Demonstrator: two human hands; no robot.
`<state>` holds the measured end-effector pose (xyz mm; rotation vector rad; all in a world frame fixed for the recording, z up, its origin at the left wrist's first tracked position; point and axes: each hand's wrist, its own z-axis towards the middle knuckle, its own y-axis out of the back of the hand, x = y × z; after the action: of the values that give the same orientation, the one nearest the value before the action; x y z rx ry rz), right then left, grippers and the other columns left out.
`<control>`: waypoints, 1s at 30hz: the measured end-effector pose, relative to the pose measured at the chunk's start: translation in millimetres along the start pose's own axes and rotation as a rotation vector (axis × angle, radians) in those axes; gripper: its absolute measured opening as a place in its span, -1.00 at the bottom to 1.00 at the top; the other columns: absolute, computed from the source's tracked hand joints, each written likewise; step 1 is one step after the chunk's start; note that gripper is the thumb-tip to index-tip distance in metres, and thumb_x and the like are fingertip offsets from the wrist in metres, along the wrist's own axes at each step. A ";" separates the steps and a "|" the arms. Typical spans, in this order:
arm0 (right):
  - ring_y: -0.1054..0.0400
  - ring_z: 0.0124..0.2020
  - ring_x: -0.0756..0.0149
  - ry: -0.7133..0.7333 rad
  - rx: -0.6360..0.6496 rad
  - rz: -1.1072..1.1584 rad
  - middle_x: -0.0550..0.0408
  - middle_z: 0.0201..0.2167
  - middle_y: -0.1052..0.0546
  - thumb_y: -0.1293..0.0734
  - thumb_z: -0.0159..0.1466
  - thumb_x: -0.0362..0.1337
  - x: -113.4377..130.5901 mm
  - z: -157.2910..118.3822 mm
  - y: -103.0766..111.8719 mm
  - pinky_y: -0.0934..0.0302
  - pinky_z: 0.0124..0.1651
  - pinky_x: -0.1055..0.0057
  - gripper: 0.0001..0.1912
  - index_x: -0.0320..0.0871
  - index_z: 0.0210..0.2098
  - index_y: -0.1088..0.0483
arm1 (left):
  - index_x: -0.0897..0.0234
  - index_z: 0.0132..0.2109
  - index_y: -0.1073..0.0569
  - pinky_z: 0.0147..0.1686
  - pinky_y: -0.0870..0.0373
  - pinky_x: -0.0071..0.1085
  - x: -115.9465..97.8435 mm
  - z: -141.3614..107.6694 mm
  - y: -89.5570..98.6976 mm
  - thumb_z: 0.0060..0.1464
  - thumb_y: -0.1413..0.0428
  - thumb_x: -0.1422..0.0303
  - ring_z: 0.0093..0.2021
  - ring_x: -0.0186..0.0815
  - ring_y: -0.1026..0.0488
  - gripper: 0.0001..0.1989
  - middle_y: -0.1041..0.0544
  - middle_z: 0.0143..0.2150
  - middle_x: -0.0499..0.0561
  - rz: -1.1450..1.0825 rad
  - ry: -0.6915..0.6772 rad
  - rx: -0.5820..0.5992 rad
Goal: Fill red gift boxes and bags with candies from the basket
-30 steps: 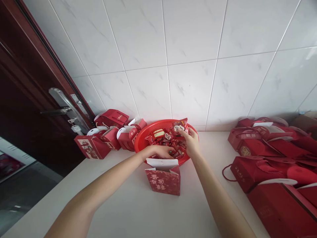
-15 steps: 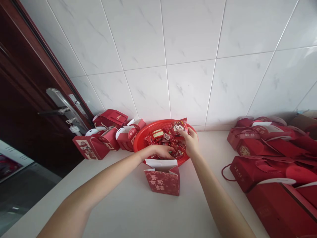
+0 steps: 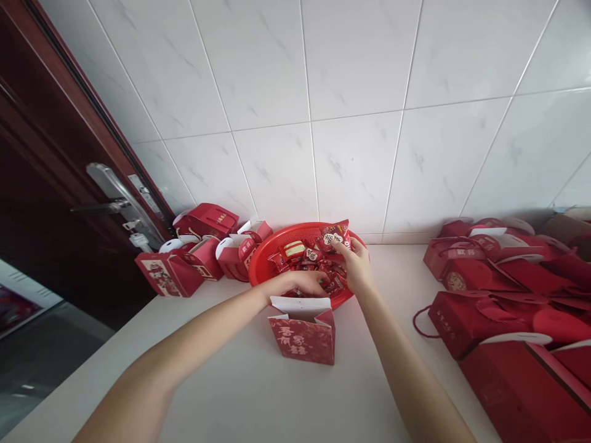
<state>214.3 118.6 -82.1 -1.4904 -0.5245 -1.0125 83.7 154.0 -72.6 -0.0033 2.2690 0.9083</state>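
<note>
Just right of the frame's centre, a red packet (image 3: 333,237) slants up to the right, one corner toward the tiled wall (image 3: 355,166); its long axis is unclear. The right hand's (image 3: 357,266) grip pinches it above a red basket (image 3: 265,261) of wrapped sweets (image 3: 312,254). The left hand (image 3: 308,283) reaches among them, its grip impossible to tell. An open-topped box (image 3: 302,339), upright at lower centre, blocks the basket's near rim. More boxes (image 3: 521,387) crowd the right edge.
</note>
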 end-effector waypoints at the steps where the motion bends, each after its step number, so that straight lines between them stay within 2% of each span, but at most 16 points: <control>1: -0.51 -0.36 0.18 0.004 0.003 0.001 0.09 -0.39 -0.62 -0.56 -0.08 -0.14 -0.4 0.2 0.3 -0.41 -0.29 0.29 -0.66 -0.13 -0.35 -0.50 | 0.24 -0.26 -0.47 -0.50 -0.26 -0.41 0.5 0.5 0.5 -0.21 -0.16 0.48 -0.45 -0.27 -0.39 -0.74 -0.46 -0.45 -0.10 0.000 -0.020 0.006; 4: -0.51 -0.35 0.18 0.010 0.011 -0.002 0.09 -0.37 -0.63 -0.55 -0.06 -0.15 -1.6 1.1 1.3 -0.42 -0.29 0.29 -0.66 -0.14 -0.33 -0.50 | 0.25 -0.18 -0.49 -0.47 -0.27 -0.41 0.5 1.8 1.9 -0.22 -0.13 0.50 -0.40 -0.26 -0.41 -0.66 -0.48 -0.38 -0.07 0.006 -0.085 0.030; 8: -0.51 -0.33 0.19 0.027 0.011 -0.013 0.10 -0.37 -0.62 -0.55 -0.04 -0.15 -2.4 1.7 2.6 -0.42 -0.31 0.33 -0.68 -0.14 -0.33 -0.50 | 0.25 0.02 -0.48 -0.36 -0.35 -0.40 -0.3 4.8 3.3 -0.18 -0.09 0.51 -0.28 -0.24 -0.47 -0.49 -0.56 -0.21 0.00 -0.012 -0.196 0.059; 11: -0.51 -0.33 0.20 0.028 0.009 -0.017 0.09 -0.36 -0.63 -0.55 -0.04 -0.15 -2.1 1.4 2.8 -0.42 -0.32 0.34 -0.67 -0.15 -0.33 -0.51 | 0.24 0.07 -0.48 -0.24 -0.39 -0.39 -0.3 5.7 3.1 -0.12 -0.11 0.48 -0.17 -0.21 -0.49 -0.48 -0.57 -0.07 0.03 -0.040 -0.271 0.096; 14: -0.51 -0.34 0.19 0.033 0.004 -0.015 0.09 -0.36 -0.63 -0.55 -0.05 -0.15 -1.6 0.8 2.3 -0.41 -0.32 0.34 -0.66 -0.14 -0.33 -0.51 | 0.24 0.02 -0.51 -0.25 -0.38 -0.38 -2.0 3.4 2.4 -0.11 -0.11 0.48 -0.17 -0.20 -0.49 -0.54 -0.59 -0.13 0.01 -0.052 -0.268 0.095; 18: -0.50 -0.37 0.19 0.039 -0.013 -0.006 0.10 -0.38 -0.62 -0.55 -0.04 -0.15 -1.3 0.7 1.3 -0.41 -0.32 0.31 -0.67 -0.14 -0.33 -0.50 | 0.22 -0.18 -0.53 -0.36 -0.33 -0.41 -3.8 -0.4 3.2 -0.08 -0.08 0.48 -0.32 -0.26 -0.46 -0.72 -0.56 -0.31 -0.05 -0.092 -0.211 0.075; 20: -0.50 -0.37 0.18 0.048 -0.036 0.001 0.10 -0.39 -0.62 -0.55 -0.06 -0.15 -1.5 1.1 0.9 -0.40 -0.31 0.30 -0.67 -0.13 -0.34 -0.49 | 0.22 -0.24 -0.52 -0.40 -0.31 -0.41 -2.0 -0.9 4.8 -0.04 -0.09 0.45 -0.37 -0.30 -0.44 -0.81 -0.53 -0.35 -0.07 -0.122 -0.141 0.022; 23: -0.50 -0.35 0.19 0.075 -0.084 0.028 0.10 -0.40 -0.61 -0.56 -0.08 -0.14 -2.1 2.0 0.6 -0.39 -0.28 0.30 -0.65 -0.13 -0.36 -0.47 | 0.22 -0.25 -0.52 -0.34 -0.36 -0.42 3.8 0.3 7.5 0.01 -0.11 0.40 -0.31 -0.30 -0.47 -0.87 -0.56 -0.30 -0.06 -0.244 -0.081 -0.093; 26: -0.49 -0.34 0.19 0.095 -0.127 0.054 0.13 -0.41 -0.60 -0.55 -0.07 -0.12 -3.1 2.9 0.7 -0.40 -0.24 0.28 -0.64 -0.12 -0.37 -0.43 | 0.21 -0.19 -0.56 -0.18 -0.42 -0.41 9.2 3.8 9.9 0.02 -0.12 0.39 -0.17 -0.27 -0.51 -0.81 -0.62 -0.18 -0.03 -0.377 -0.095 -0.200; 30: -0.47 -0.37 0.22 0.123 -0.186 0.066 0.16 -0.42 -0.58 -0.54 -0.06 -0.10 -4.8 4.7 1.0 -0.39 -0.27 0.29 -0.63 -0.12 -0.34 -0.42 | 0.22 -0.17 -0.61 -0.03 -0.40 -0.41 14.2 11.2 14.1 0.01 -0.08 0.44 -0.03 -0.24 -0.51 -0.74 -0.64 -0.05 -0.02 -0.401 -0.103 -0.345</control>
<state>214.0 124.0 -86.2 -1.5864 -0.2978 -1.1170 76.1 174.9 -78.4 -0.5322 1.8942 1.0362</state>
